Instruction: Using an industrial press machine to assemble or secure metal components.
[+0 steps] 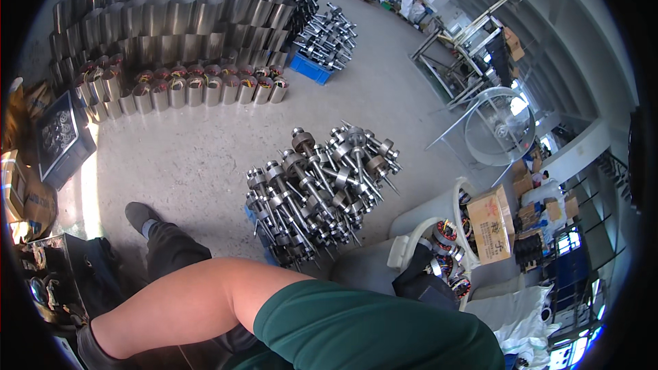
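Note:
My right arm, in a green sleeve, reaches across the lower part of the head view with its elbow bent. At the lower left it ends in a dark glove or cuff on my right hand (96,348). The fingers are hidden at the picture's dark rim, so what they hold cannot be made out. Nearest to that hand is a black box (86,270) with dark parts and a coil-like piece beside it. My left hand is out of the picture. In front of me, a large heap of steel rotor shafts (312,195) is piled over a blue crate.
Stacked steel cylinders (171,14) line the back left, with wired motor housings (195,89) before them. More shafts fill a blue crate (312,68) behind. A grey crate (67,144) tilts at left. Right stand grey bins with wound stators (445,233), a cardboard box (490,226) and a fan (499,127).

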`<control>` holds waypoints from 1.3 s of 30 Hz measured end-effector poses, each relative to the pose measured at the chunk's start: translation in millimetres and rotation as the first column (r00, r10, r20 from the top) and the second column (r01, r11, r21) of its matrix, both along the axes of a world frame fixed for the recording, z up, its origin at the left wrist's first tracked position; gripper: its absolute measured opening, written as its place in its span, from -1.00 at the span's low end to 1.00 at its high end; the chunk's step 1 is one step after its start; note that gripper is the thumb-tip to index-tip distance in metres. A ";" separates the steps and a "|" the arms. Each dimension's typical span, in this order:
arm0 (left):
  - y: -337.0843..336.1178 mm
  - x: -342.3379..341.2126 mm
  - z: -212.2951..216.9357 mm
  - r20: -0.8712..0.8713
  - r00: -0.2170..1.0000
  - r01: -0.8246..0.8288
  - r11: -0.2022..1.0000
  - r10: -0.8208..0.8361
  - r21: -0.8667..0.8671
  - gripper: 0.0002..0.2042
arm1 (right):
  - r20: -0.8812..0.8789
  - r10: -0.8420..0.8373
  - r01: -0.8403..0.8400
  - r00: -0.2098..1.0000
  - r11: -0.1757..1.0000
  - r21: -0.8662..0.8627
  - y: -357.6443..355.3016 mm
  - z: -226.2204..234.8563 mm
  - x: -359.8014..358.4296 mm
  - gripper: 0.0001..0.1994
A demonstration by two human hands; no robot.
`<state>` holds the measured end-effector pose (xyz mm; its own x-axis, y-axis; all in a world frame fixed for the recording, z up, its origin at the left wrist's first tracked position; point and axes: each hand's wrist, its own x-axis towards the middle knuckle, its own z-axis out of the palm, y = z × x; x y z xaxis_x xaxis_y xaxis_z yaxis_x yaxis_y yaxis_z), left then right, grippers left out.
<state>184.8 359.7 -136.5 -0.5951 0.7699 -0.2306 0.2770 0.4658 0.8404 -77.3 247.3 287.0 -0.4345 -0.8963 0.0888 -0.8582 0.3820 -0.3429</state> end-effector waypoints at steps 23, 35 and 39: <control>-364.8 -89.3 -4.1 -0.228 0.579 -0.570 0.188 0.783 -0.800 -0.53 | 0.197 -0.086 0.096 0.977 0.994 -0.043 48.3 34.5 29.6 -0.72; -482.6 -57.9 -115.0 -0.093 0.703 -0.669 0.611 0.705 -0.423 -0.48 | 0.057 -0.035 0.045 0.998 0.981 -0.190 31.3 52.3 39.2 -0.67; -328.7 -95.5 -11.4 0.172 0.672 -0.623 0.676 0.720 -0.394 -0.50 | 0.067 -0.125 0.126 0.990 0.992 -0.004 56.5 10.4 29.4 -0.68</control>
<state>89.3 31.0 -147.9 -0.7876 0.0555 -0.6137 -0.4398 0.6470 0.6229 -47.9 303.8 297.4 -0.5487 -0.8337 0.0627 -0.7786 0.4822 -0.4015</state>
